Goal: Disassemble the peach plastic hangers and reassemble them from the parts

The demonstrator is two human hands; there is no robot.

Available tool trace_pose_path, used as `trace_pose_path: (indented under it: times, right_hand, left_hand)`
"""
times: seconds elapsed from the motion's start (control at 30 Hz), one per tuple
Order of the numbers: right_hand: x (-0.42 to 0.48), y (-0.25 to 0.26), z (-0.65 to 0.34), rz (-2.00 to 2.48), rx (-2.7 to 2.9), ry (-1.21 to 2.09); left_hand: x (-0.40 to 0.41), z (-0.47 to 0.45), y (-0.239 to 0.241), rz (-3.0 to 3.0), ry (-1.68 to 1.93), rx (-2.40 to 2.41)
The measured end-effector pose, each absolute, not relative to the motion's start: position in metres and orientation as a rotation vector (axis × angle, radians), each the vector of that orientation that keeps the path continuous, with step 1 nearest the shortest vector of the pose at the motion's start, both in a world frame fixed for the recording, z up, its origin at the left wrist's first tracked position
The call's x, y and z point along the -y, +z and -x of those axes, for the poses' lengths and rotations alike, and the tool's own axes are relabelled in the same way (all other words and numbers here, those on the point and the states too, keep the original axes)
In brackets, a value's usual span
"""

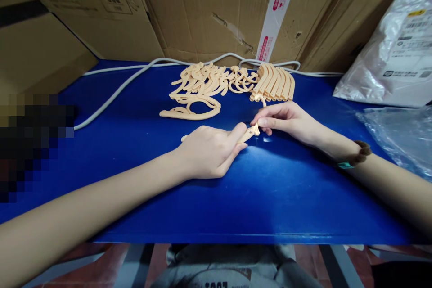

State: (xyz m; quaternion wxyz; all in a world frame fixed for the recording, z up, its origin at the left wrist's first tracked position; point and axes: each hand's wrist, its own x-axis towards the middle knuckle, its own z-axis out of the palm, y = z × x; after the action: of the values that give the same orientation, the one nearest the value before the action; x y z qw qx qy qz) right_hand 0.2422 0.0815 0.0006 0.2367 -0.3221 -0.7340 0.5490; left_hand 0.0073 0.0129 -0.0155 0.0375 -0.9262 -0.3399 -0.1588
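Pinching from both sides, the two hands hold a small peach-coloured plastic piece just in front of the neat stack of curved peach plastic strips, which stands toward the back of the flat blue table. The left hand rests on the table in front and to the left of that stack. Its grip is closed around the long end of the piece, with the forefinger stretched along it. The right hand, directly in front of the stack, has its grip narrowed to a thumb-and-finger pinch on the piece's knobbed tip.

Left of the stack spreads a loose heap of peach plastic hooks. A white cable runs behind the stack and off to its left, and brown cardboard boxes rise behind it.

Only fingertips hold the tip, so an uneven twist or pull could let the piece slip out and skid across the smooth table. The thin plastic also looks likely to bend or snap under force. The right hand's knuckles are near the stack, and a backward jerk could knock it into the heap.
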Motion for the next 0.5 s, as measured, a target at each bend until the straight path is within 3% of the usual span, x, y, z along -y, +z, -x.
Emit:
trace_pose_path:
  times: [0.5]
  right_hand:
    - [-0.0767, 0.0041, -0.2406, 0.893, 2.081, 1.385]
  left_hand:
    - [-0.0107, -0.0118, -0.0114, 2.804, -0.249, 1.191]
